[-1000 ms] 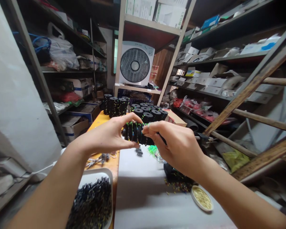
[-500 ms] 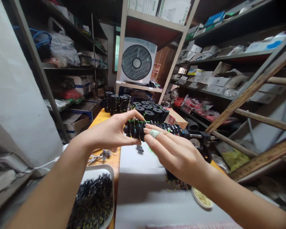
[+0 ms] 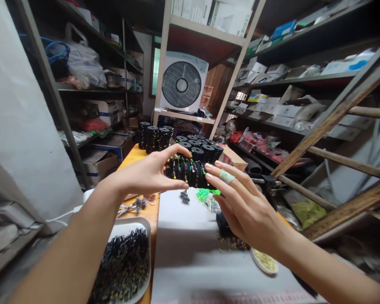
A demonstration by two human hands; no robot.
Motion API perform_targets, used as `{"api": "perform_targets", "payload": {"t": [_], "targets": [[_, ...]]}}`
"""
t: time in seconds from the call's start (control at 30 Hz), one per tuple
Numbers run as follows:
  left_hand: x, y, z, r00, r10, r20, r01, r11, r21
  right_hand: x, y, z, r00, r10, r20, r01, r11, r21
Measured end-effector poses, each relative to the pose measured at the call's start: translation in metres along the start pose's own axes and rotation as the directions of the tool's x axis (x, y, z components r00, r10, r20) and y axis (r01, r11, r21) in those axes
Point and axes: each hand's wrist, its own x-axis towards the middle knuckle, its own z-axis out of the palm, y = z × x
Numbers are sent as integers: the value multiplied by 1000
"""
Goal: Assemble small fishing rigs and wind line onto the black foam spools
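Note:
A row of black discs (image 3: 196,175), dotted with small green, yellow and white beads or tips, lies sideways in front of me above the table. My left hand (image 3: 155,171) curves round its left end, thumb below and index finger above. My right hand (image 3: 240,194), a pale green wrap (image 3: 226,176) on one finger, has its fingers stretched out at the row's right side. Its fingertips overlap the discs; whether they touch cannot be made out. Part of the row is hidden behind this hand. A dark metal fitting (image 3: 266,179) shows beyond it.
Stacked black spools (image 3: 198,153) stand at the back. A white tray (image 3: 148,261) of black pin-like pieces sits front left; a small dish (image 3: 266,270) of yellowish bits is right. Bright green pieces (image 3: 204,194) lie on the white sheet (image 3: 180,236). A box fan (image 3: 182,82) faces me.
My right hand has moved right and slightly down along the row, its fingers spreading and uncovering more discs and the green pieces. My left hand stays nearly in place.

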Motion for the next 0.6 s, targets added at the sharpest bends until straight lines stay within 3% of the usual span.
{"api": "perform_targets", "payload": {"t": [0.13,0.33,0.47,0.6], "targets": [[5,-4,1,1000,-16,-22,17,999,49,7,8,5,992,83,-99,-74,993,88],[9,-6,10,993,48,-111,-50,999,-9,24,11,10,964,2,-265,25,995,98],[8,-2,11,981,150,-123,-151,989,0,32,5,6,979,-22,-205,35,998,61],[9,0,12,966,226,-126,-224,974,35,44,-5,-1,997,-10,-75,-1,989,-147]]}}
